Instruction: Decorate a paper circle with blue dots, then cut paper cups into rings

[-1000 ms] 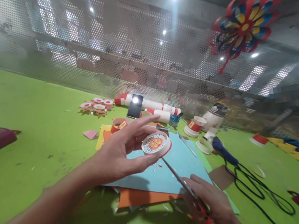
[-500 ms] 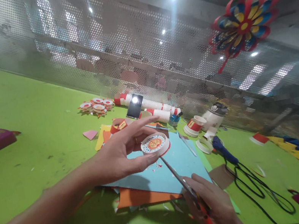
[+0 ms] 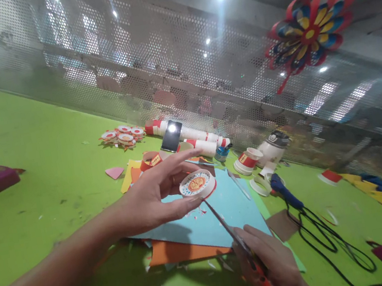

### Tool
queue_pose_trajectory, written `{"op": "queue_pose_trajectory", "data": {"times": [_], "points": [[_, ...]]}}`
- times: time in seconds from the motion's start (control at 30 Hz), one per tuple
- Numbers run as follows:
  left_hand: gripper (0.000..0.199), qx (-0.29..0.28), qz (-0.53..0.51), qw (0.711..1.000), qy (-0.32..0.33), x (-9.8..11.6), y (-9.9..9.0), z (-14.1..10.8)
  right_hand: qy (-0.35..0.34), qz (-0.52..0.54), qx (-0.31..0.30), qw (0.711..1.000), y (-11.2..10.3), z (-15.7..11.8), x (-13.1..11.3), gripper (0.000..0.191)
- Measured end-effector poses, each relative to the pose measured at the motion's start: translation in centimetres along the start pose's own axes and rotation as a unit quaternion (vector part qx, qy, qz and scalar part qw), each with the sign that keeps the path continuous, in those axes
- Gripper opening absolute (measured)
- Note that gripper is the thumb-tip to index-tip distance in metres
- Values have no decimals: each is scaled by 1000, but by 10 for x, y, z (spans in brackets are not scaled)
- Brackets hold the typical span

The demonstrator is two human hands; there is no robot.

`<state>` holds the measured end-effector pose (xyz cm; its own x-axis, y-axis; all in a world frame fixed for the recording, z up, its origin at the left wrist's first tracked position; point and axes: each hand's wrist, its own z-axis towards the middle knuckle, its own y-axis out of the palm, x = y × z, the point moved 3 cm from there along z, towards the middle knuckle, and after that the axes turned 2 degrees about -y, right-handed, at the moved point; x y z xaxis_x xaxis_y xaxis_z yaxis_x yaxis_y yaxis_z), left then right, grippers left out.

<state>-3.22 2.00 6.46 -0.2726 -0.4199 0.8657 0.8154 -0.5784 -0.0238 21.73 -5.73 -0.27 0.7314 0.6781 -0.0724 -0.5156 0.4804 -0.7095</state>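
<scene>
Left grip [image 3: 159,193] pinches white disc [image 3: 198,184] | right grip [image 3: 266,254] holds scissors [image 3: 245,250] | tip beside disc

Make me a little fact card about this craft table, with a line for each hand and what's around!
Left hand: holds a round white box with a patterned top
Right hand: holds scissors, tip near the box; touching or not is unclear
Below: light blue paper over orange paper
Table: green
Upper right: loopy flower decoration
</scene>
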Motion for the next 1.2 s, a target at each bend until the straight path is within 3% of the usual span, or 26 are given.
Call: {"op": "queue_pose_trajectory", "data": {"times": [0.3, 0.47, 0.67, 0.83, 1.2], "points": [[62, -15, -22, 1000, 16, -1, 1, 0, -16, 21, 5, 1000, 0, 1, 1, 37], [64, 3, 39, 999, 19, 0, -2, 1, -4, 15, -3, 1000, -2, 9, -1, 35], [64, 5, 45, 999, 20, 0, -5, 2, 17, 22, -34, 999, 1, 1, 8, 33], [69, 29, 45, 998, 15, -2, -10, 1, 27, 0, -18, 999, 2, -6, 11, 36], [68, 24, 102, 994, 45, 1, -11, 0, -31, -5, -17, 999, 9, -11, 46, 27]]}}
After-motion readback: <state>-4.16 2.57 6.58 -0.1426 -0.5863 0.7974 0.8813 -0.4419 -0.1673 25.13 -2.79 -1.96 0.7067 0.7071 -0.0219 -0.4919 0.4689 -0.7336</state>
